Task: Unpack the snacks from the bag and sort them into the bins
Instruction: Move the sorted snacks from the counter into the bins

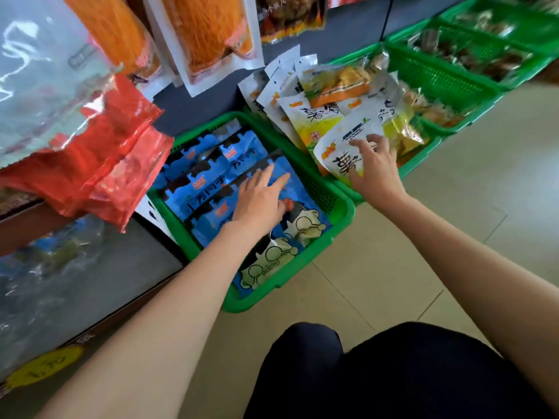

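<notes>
Two hands out: your left hand (257,201), fingers straight, presses blue packs (211,189) in the near green bin (341,213). Right of that bin, your right hand (375,173), fingers spread, touches a white pack (341,149) in the next bin (423,155).

Left hand (260,201), fingers straight, rests flat on blue snack packets (208,176) stacked in green bin (341,213), centre frame. Right hand (373,170), fingers spread, touches white-and-yellow snack packet (338,152) atop a pile in the adjacent green bin (423,155) to its right. More green bins (447,77) upper right. Red foil bags (99,164) at left. Orange packets (208,34) hang at top. Tiled floor (453,207) at right.
</notes>
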